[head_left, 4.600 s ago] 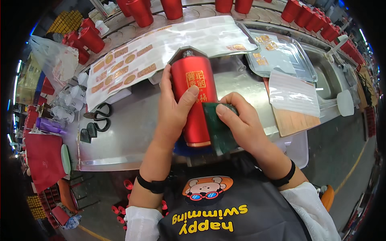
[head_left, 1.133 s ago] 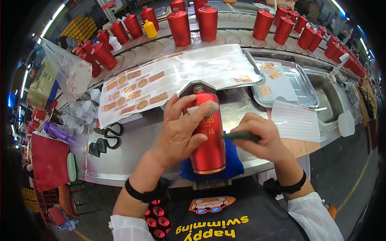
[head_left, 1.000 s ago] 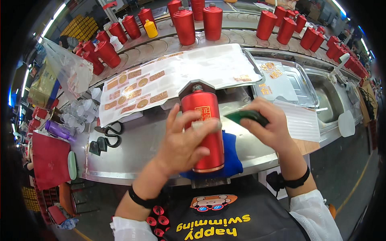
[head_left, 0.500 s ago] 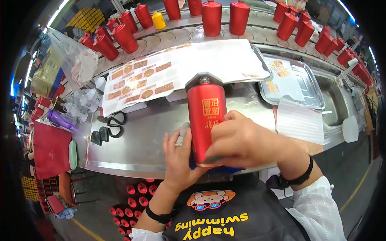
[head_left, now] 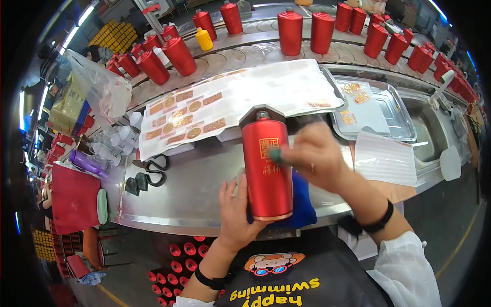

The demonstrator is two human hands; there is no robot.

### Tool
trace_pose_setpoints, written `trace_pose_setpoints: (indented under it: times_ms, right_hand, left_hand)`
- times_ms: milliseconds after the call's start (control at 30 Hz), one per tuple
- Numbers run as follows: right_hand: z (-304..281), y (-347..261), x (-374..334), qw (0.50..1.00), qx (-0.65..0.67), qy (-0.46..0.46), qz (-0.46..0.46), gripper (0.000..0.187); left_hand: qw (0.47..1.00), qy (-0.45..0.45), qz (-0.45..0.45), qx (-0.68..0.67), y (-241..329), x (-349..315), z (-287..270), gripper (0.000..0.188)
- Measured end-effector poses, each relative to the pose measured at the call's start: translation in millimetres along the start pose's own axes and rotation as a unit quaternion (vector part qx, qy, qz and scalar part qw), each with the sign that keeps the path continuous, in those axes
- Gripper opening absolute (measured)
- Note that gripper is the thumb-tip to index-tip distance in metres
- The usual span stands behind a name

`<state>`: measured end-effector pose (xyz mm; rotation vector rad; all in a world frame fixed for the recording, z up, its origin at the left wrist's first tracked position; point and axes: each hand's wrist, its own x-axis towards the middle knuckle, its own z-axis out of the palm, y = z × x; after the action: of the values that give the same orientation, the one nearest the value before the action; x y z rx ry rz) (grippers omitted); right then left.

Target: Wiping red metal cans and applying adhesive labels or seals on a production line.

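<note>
The red bottle (head_left: 267, 169) lay at the centre of the steel table (head_left: 194, 189), over a blue cloth (head_left: 303, 204). The left hand (head_left: 238, 210), at 7 o'clock from it, cupped its base. The right hand (head_left: 317, 156), at 3 o'clock, pinched a green pad (head_left: 276, 155) against its label.

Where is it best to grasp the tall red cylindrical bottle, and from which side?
Probably around the lower body of the tall red cylindrical bottle, from its left side, where the left hand holds it: straight walls there, label front stays free.
</note>
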<state>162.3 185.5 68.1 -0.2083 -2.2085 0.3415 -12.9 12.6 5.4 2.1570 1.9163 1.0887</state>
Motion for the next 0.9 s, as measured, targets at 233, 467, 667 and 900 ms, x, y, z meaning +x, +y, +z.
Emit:
trace_pose_setpoints:
  times_ms: [233,467,667,900]
  right_hand:
    - [-17.6,8.6,2.2,0.984,-0.043,0.03,0.17,0.013]
    - [-35.8,-45.5,-38.7,0.963,0.125,-0.018,0.239,0.049]
    - [4.3,-72.3,-73.3,0.975,-0.04,-0.151,0.159,0.085]
    - [7.6,-84.9,-71.0,0.995,-0.044,-0.09,0.017,0.08]
  left_hand:
    - [0.981,-0.034,-0.028,-0.189,0.2,5.5,-7.2,0.085]
    - [0.739,-0.047,-0.326,-0.588,-18.6,123.6,-12.0,0.05]
    - [0.668,-0.133,-0.33,-0.654,-37.1,158.8,7.1,0.034]
    - [0.808,-0.07,-0.181,-0.556,-16.9,120.2,-68.0,0.036]
